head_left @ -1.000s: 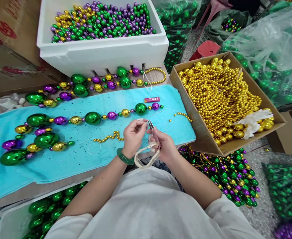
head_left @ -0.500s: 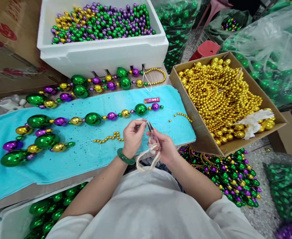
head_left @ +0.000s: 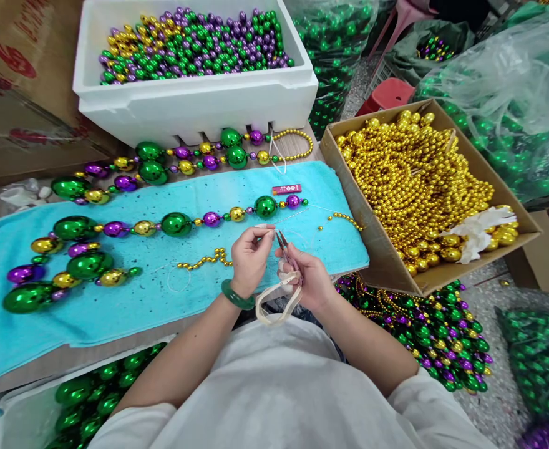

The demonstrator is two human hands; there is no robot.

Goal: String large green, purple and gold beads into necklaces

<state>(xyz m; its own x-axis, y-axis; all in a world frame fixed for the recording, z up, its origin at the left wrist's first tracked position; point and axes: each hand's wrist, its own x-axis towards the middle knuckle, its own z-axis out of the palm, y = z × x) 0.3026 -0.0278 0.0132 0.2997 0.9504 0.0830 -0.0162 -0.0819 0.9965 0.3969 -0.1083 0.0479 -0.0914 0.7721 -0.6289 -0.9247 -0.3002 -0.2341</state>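
Note:
My left hand (head_left: 251,254), a green bangle (head_left: 237,295) at its wrist, pinches a thin clear string close to the blade tips. In my right hand (head_left: 308,274) is a pair of scissors (head_left: 282,239), blades pointing up and left, with a cream band wrapped round the handles (head_left: 278,304). A string of big green, purple and gold beads (head_left: 176,223) curves across the turquoise towel (head_left: 134,324). Short gold bead strands lie on both sides of my hands, one (head_left: 206,258) to the left and another (head_left: 344,218) to the right. Beyond them rests a small dark-pink packet (head_left: 286,189).
A white foam box (head_left: 194,103) full of small beads stands at the back. To the right, a cardboard box (head_left: 387,274) holds gold bead strands. Another finished-looking necklace (head_left: 150,172) lies behind the towel. Bagged green beads (head_left: 531,349) and a red stool (head_left: 389,93) are on the floor.
The whole view has shifted very slightly. My hands stay close together, with the scissor tips still beside my left fingertips.

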